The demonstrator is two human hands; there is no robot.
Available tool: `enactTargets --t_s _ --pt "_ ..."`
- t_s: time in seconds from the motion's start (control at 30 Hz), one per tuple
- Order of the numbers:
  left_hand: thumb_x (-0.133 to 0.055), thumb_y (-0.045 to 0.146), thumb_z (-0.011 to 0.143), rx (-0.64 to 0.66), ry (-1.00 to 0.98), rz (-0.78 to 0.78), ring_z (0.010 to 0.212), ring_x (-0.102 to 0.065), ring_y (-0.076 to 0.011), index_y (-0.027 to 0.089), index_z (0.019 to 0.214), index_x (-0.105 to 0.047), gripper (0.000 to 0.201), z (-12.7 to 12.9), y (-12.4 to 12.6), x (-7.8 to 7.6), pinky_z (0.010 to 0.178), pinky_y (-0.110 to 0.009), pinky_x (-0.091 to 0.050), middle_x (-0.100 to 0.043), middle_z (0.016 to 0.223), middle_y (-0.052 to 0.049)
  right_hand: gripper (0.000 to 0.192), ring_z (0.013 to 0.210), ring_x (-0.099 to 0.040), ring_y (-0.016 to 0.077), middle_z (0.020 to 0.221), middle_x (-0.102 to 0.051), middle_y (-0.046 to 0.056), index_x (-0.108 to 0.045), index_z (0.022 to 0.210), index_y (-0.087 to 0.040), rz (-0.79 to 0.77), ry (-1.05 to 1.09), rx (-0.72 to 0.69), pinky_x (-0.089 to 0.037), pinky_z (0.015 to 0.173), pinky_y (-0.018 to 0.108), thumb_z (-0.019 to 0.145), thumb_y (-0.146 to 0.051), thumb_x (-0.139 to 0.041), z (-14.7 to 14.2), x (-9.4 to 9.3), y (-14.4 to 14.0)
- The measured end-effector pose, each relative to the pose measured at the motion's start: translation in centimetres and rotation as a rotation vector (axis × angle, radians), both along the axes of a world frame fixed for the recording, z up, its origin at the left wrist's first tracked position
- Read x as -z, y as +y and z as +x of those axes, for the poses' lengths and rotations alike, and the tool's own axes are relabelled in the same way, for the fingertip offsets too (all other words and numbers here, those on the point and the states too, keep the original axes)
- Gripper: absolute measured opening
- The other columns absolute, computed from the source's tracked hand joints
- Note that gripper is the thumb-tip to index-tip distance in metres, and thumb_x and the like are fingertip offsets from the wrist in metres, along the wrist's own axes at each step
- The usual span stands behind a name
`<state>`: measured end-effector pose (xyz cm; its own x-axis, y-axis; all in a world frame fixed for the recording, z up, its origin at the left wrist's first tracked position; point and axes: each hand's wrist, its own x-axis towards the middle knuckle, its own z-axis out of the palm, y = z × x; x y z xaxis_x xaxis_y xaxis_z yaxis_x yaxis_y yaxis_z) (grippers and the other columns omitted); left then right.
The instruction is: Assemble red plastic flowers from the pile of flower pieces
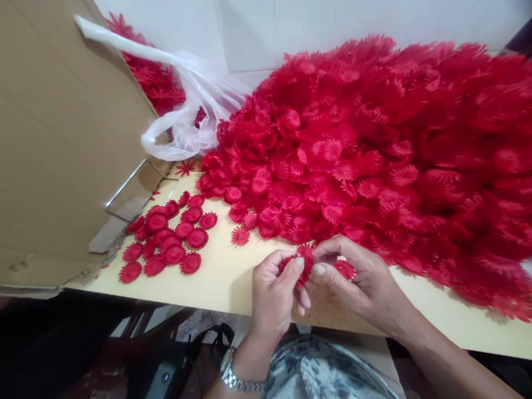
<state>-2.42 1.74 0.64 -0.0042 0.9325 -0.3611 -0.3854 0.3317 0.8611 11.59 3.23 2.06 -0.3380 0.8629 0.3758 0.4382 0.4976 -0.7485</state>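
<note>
left hand (275, 290): fingers curled, pinching | right hand (360, 278): pinching, thumbs nearly meeting

matt plastic flowers (381, 155), smooth wooden table (221, 275)

Bare forearms, no sleeves; silver metal-link wristwatch (235, 378) on left wrist; right hand (365, 284) without rings.

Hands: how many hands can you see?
2. The left hand and the right hand meet at the table edge, both pinching a red flower piece. No other hands show.
</note>
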Motion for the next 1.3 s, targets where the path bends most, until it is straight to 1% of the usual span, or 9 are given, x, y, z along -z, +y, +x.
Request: enactTargets --t_s 0.33,0.53,0.7,0.8,0.9,1.0,1.13,1.2,1.3 --pt "-0.063 0.051 0.074 0.043 0.161 0.065 0.028 -0.037 -0.0038 0.016 0.054 -0.048 0.043 0.1 0.0 0.4 0.027 -0.014 -0.026 -0.039 0.039 0.008 0.009 0.068 -0.058 0.0133 0.074 -0.061 0.0 -0.055 0.084 -0.02 0.088 -0.084 -0.034 -0.045 0.06 0.023 0.082 -0.025 -0.061 -0.3 -0.7 0.0" --pt "-0.049 0.055 0.082 0.114 0.187 0.108 0.035 -0.046 -0.0071 0.017 0.062 -0.052 0.043 0.1 -0.3 0.3 0.034 -0.016 -0.036 -0.047 0.045 0.005 0.01 0.065 -0.052 0.0147 0.068 -0.056 0.002 -0.055 0.079 -0.018 0.156 -0.188 -0.057 -0.041 0.059 0.025 0.087 -0.018 -0.05 -0.3 -0.1 0.3" --pt "-0.061 0.039 0.079 0.246 0.146 0.157 0.053 -0.056 -0.0101 0.016 0.081 -0.059 0.023 -0.1 -0.5 0.0 0.05 -0.019 -0.048 -0.059 0.063 0.001 0.017 0.063 -0.052 0.0157 0.067 -0.058 0.004 -0.056 0.076 -0.017 0.264 -0.26 0.041 -0.041 0.059 0.027 0.088 -0.014 -0.045 -0.2 0.6 0.5" --pt "-0.06 0.038 0.078 0.279 0.171 0.083 0.045 -0.058 -0.0129 0.015 0.078 -0.056 0.023 -0.2 -0.4 0.0 0.044 -0.022 -0.049 -0.058 0.055 0.001 0.021 0.057 -0.049 0.0142 0.06 -0.053 0.001 -0.052 0.069 -0.018 0.304 -0.268 0.129 -0.038 0.055 0.026 0.088 -0.014 -0.043 -0.4 0.4 0.7" --pt "-0.06 0.039 0.077 0.231 0.182 0.046 0.037 -0.055 -0.0123 0.016 0.07 -0.053 0.025 -0.1 -0.4 -0.2 0.036 -0.021 -0.046 -0.054 0.047 0.004 0.024 0.056 -0.046 0.0139 0.058 -0.049 0.001 -0.049 0.066 -0.019 0.383 -0.289 0.214 -0.036 0.054 0.026 0.088 -0.013 -0.04 -0.1 -0.5 1.7" --pt "-0.062 0.035 0.075 0.214 0.145 0.011 0.032 -0.049 -0.0089 0.015 0.064 -0.055 0.024 0.1 -0.4 -0.5 0.033 -0.018 -0.041 -0.055 0.047 0.003 0.028 0.056 -0.044 0.014 0.058 -0.047 0.001 -0.048 0.064 -0.019 0.497 -0.336 0.406 -0.035 0.054 0.026 0.09 -0.014 -0.038 1.3 -1.9 4.2" --pt "-0.067 0.03 0.07 0.108 0.104 0.015 0.036 -0.048 -0.0091 0.013 0.068 -0.06 0.019 0.0 0.0 -1.0 0.035 -0.018 -0.041 -0.056 0.046 0.001 0.023 0.07 -0.051 0.0184 0.072 -0.057 0.006 -0.06 0.078 -0.017 0.512 -0.6 0.625 -0.038 0.065 0.03 0.091 -0.023 -0.042 3.3 -3.5 7.6" --pt "-0.07 0.029 0.066 0.02 0.08 0.032 0.037 -0.05 -0.0099 0.014 0.079 -0.063 0.021 -0.4 0.5 -1.3 0.034 -0.018 -0.039 -0.059 0.049 0.0 0.02 0.077 -0.053 0.0204 0.081 -0.061 0.008 -0.064 0.086 -0.017 0.458 -0.706 0.656 -0.039 0.07 0.032 0.09 -0.025 -0.045 4.0 -3.7 8.0" --pt "-0.072 0.029 0.063 -0.046 0.041 0.006 0.036 -0.05 -0.0112 0.015 0.081 -0.063 0.024 -0.9 1.2 -1.3 0.032 -0.017 -0.036 -0.06 0.049 0.0 0.02 0.082 -0.056 0.0186 0.091 -0.064 0.007 -0.065 0.095 -0.017 0.462 -0.665 0.586 -0.041 0.073 0.03 0.09 -0.023 -0.046 5.8 -3.6 6.0"
